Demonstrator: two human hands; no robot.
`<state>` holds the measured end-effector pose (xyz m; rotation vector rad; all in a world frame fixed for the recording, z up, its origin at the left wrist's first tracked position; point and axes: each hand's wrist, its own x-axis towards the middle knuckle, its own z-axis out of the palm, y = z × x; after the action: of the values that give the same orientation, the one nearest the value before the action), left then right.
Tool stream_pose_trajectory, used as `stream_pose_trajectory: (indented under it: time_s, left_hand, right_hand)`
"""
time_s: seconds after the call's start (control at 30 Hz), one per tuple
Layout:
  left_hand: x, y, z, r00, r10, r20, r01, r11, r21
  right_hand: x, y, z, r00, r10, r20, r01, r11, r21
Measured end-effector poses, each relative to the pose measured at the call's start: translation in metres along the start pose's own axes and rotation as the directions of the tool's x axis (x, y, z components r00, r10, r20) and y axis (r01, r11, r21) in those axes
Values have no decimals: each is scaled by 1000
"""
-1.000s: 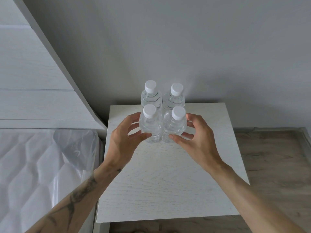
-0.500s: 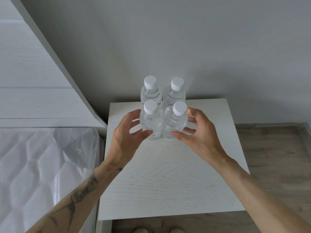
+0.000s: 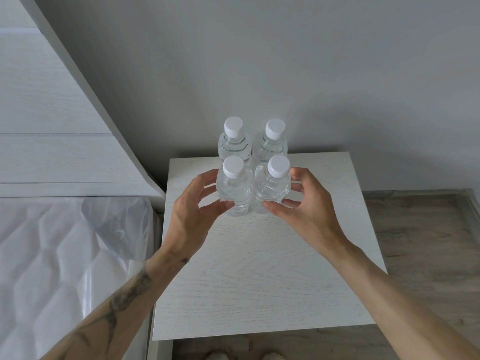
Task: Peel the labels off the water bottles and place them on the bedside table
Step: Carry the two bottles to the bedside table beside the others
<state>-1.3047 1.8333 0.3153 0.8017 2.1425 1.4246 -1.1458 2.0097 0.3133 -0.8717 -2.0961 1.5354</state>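
Four clear, label-free, white-capped water bottles [image 3: 253,175] stand clustered upright on the bedside table [image 3: 262,276].

Four bottles in a two-by-two block at the rear of the bedside table [image 3: 265,268].

Front-left bottle [image 3: 233,189] touches front-right bottle [image 3: 271,187]; back-left bottle [image 3: 234,141] and back-right bottle [image 3: 270,142] stand right behind. Left hand [image 3: 193,216] and right hand [image 3: 306,211] flank the front pair. Mattress [image 3: 57,255] lies left of the table.
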Motion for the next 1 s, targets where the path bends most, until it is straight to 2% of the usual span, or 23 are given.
stream_pose_trajectory:
  time_s: [0.3,0.43,1.0]
  left_hand:
    - [1,2,-2,999,-28,29,28,1000,-6]
    - [-5,8,-3,998,10,57,-9,1000,-5]
    - [2,-6,-4,999,10,38,-11,1000,9]
  right_hand:
    - [-3,2,2,1000,20,-9,-20,1000,-13]
    - [-4,3,3,999,33,-13,-33,999,-11]
    - [-7,-1,8,997,46,-62,-50,998,-50]
